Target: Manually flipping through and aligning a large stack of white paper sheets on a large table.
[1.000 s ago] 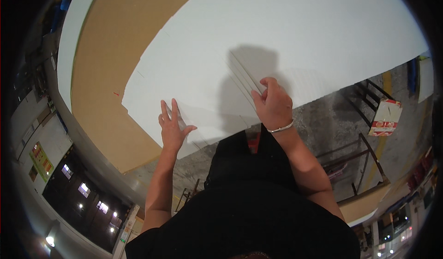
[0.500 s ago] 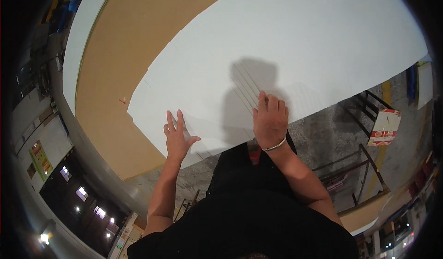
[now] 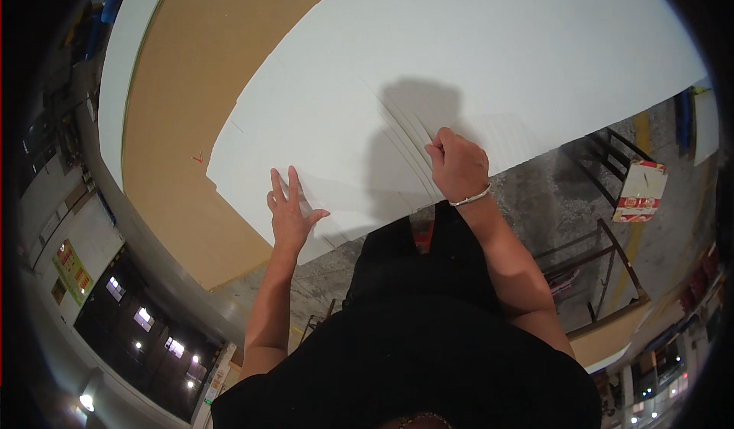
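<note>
A large white sheet [image 3: 535,62] lies over a brown board. My left hand [image 3: 289,213] rests flat on its near left part, fingers spread and thumb out to the side. Several thin lines, like slits [image 3: 405,134], run slantwise through the sheet in front of me; they now look bowed, with narrow strips between them. My right hand [image 3: 461,161], a light band at its wrist, is closed at the right side of these lines, thumb against the curled fingers. Whatever the fingers pinch is hidden by the hand.
The brown board [image 3: 183,123] reaches out beyond the sheet at the left, with a small red mark on it. Below right stand dark metal frames [image 3: 604,268] on the grey floor, and a red-and-white cardboard piece [image 3: 641,192].
My right hand has closed and moved slightly up and to the right. The straight lines beside it have bent into curves. My left hand stays spread on the sheet, which sits slightly further left.
</note>
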Demonstrator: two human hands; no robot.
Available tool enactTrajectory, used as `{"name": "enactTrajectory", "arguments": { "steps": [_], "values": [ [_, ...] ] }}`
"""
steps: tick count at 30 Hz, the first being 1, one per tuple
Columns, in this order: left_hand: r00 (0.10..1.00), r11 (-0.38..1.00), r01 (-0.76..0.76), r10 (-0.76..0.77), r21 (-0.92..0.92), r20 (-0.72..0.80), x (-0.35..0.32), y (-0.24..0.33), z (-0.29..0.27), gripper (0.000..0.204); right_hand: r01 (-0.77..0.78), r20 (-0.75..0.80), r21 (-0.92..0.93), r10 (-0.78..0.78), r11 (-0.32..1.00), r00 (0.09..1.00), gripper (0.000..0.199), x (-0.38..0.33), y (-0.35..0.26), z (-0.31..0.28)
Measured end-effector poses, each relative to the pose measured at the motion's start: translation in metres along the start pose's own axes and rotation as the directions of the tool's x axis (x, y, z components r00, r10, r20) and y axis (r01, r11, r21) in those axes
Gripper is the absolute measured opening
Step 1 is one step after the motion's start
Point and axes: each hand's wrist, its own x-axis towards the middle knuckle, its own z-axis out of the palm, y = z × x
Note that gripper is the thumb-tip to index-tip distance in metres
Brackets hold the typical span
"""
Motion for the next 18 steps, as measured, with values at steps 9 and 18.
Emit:
{"name": "enactTrajectory", "arguments": {
  "steps": [9, 18],
  "values": [
    [1.000, 1.000, -0.012, 0.012, -0.003, 0.019, -0.001, 0.002, -0.007, 0.112, 0.045, 0.012, -0.117, -0.044, 0.992, 0.999, 0.015, -0.005, -0.009, -0.006],
    [0.891, 0.938, -0.319, 0.246, -0.139, -0.381, 0.123, 0.020, -0.096, 0.058, -0.148, -0.130, 0.961, 0.855, 0.233, 0.501, 0.021, -0.079, 0.067, 0.019]
  ]
}}
